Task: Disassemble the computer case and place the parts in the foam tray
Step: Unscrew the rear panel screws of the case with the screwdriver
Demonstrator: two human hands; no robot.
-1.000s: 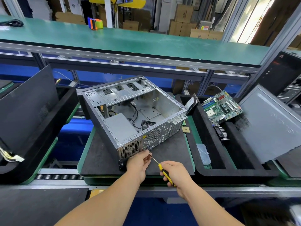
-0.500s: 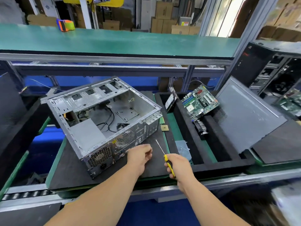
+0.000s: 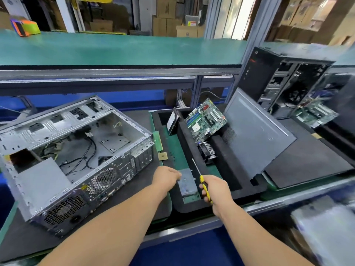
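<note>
Fingers of the right hand (image 3: pixel 216 191) curl round a yellow-handled screwdriver (image 3: pixel 201 181); left hand (image 3: pixel 167 177) is loosely closed (contents hidden) over the foam tray (image 3: pixel 194 143), which holds motherboard (image 3: pixel 206 120), heatsink (image 3: pixel 207 151), side panel (image 3: pixel 257 131). Computer case (image 3: pixel 76 150) lies open left of it.

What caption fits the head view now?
Left hand reaches over the foam tray; right hand grips a screwdriver beside the opened computer case.

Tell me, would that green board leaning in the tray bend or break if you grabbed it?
The board looks flat and stiff, so probably no flopping. Its many small raised parts look fragile. Leaning on the foam, it might tip if pushed.
</note>
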